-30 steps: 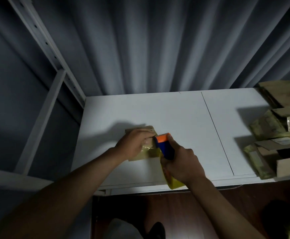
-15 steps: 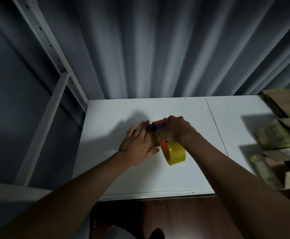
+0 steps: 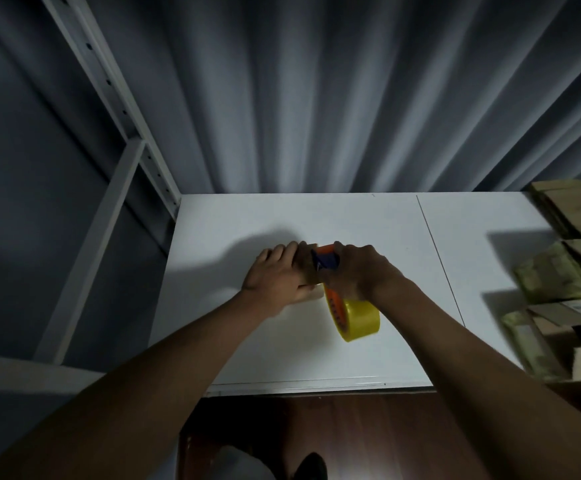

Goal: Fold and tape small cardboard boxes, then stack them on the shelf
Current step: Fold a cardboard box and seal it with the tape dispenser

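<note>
Since a moment ago our hands have barely shifted; we keep the dispenser at the box's far end.

Our left hand lies flat, fingers straight, pressing the small cardboard box onto the white table, midway between the left edge and the seam. Our right hand is curled round the tape dispenser, orange and blue plastic, with the glossy yellow tape roll trailing toward the near edge. Both hands sit together, touching over the box, which is mostly hidden. We judge the box light and easily crushed, thin board that slides on the smooth top, so we would hold it by pressing its flat top near the edges. A pile of brown, tape-wrapped cartons fills the right edge, with a grey curtain behind.
</note>
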